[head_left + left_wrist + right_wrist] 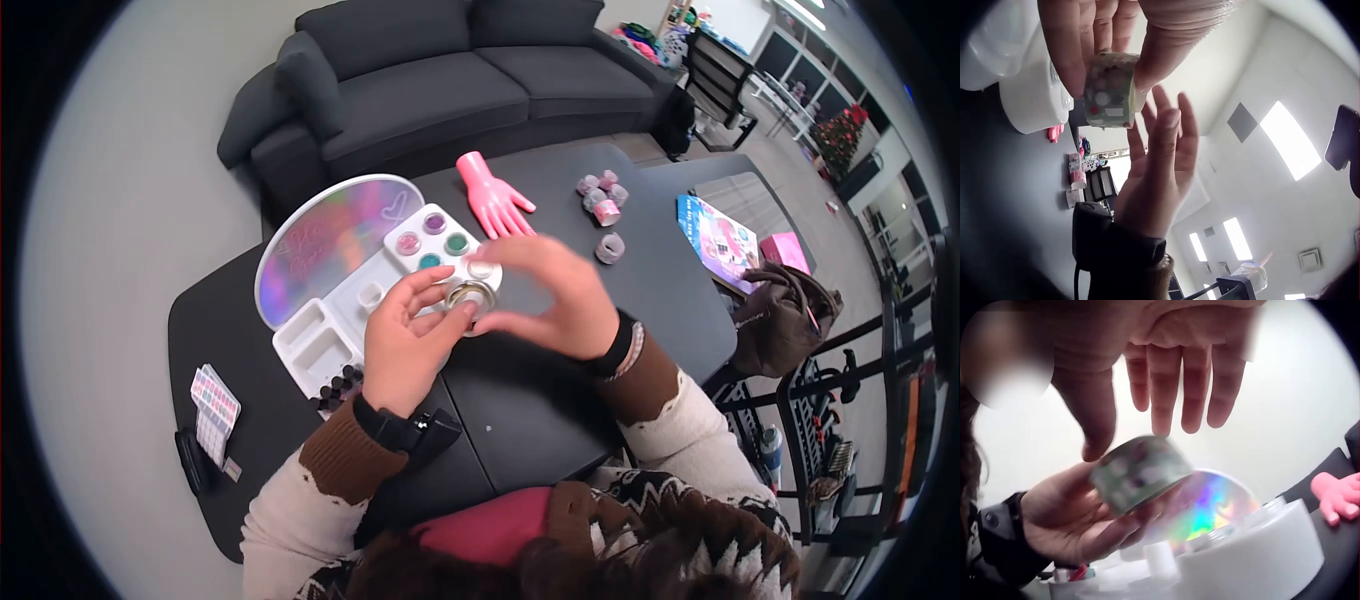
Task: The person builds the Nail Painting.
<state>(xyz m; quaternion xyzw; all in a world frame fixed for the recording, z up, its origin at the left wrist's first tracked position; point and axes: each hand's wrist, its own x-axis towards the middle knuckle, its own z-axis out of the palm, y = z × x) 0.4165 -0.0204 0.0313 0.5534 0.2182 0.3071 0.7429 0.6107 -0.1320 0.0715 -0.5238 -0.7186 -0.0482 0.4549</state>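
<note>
My left hand (408, 340) holds a roll of patterned tape (1110, 90) between thumb and fingers, just in front of the white craft case. The tape's band is greenish with small printed shapes; its round opening faces up in the head view. My right hand (565, 300) is beside the roll, thumb and fingers spread apart around its near side. In the right wrist view, the right fingers hang straight above the roll, thumb tip close to its edge. Past the roll stands the case's white block (400, 240) with pots of coloured glitter.
A pink model hand (490, 200) lies behind the block. More tape rolls (603, 195) sit to the right, with one single roll (609, 248) nearer. Dark small bottles (338, 388) are at the case's front. Farther right are a box (718, 240) and a brown bag (785, 320).
</note>
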